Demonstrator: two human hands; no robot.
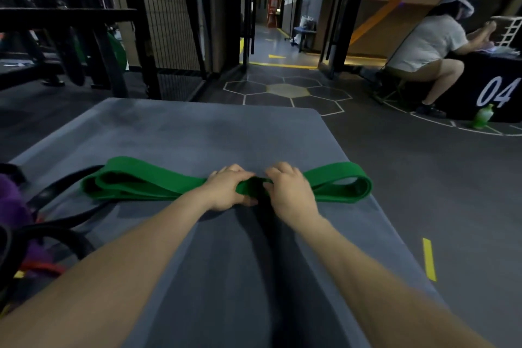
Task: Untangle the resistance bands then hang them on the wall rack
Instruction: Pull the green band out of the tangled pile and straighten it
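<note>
We're at the untangle step: green resistance band (158, 182) lies folded across the grey mat (197, 127), loops splayed to both sides. Left hand (228, 192) and right hand (291, 192) both have their grip curled round its middle. Black bands (60, 219) sit tangled at the mat's left edge. Next we'd straighten the loops, then find the rack, which is not in view

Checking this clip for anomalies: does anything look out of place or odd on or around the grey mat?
Nothing looks damaged or spilled. Both hands, left hand and right hand, grip the folded green band at its middle. A jumble of black bands spills off the grey mat at its left edge.
</note>
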